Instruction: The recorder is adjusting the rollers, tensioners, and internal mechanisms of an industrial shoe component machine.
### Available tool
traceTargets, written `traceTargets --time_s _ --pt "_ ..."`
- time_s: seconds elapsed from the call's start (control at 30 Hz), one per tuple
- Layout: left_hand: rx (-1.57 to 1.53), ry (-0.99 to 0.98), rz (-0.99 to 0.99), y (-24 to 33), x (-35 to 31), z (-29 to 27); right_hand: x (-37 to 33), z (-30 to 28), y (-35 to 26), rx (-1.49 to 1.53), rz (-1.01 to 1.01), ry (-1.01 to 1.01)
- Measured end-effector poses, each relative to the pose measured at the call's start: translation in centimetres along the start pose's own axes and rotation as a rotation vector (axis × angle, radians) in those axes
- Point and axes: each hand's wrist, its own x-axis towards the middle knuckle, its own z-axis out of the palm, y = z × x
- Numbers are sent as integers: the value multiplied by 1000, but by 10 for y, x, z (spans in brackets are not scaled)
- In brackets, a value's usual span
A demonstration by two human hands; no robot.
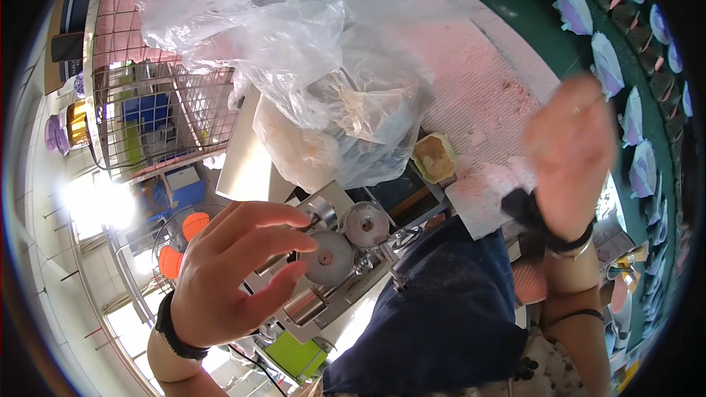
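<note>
My left hand point(235, 272) is beside a small metal machine with its fingers curved and apart. Its fingertips come close to a grey round disc point(323, 259) on that machine; I cannot tell whether they touch it. A second metal disc point(365, 225) sits next to the first, and a shiny roller point(305, 306) lies below them. My right hand point(573, 147) is raised at the right, over the edge of a pink-dusted textured sheet point(478, 81). Motion smears its fingers, and whatever they may hold is hidden.
Clear plastic bags point(323, 51) heap up behind the machine, with a small yellowish dish point(434, 157) beside them. A wire rack point(162, 88) stands at the left. Several pale purple and white pieces line a green conveyor point(625, 51). Dark blue cloth point(441, 309) covers my lap.
</note>
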Motion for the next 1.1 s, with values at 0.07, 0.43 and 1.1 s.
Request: traceTargets --time_s 0.07,0.43,1.1 --pt "92 -45 63 1 9 -3 -9 23 3 -335 264 -384" --pt "73 -37 -1 -21 10 -6 16 38 41 -789 -126 -951" --pt "30 105 118 -40 -20 -4 5 76 23 -24 962 -366"
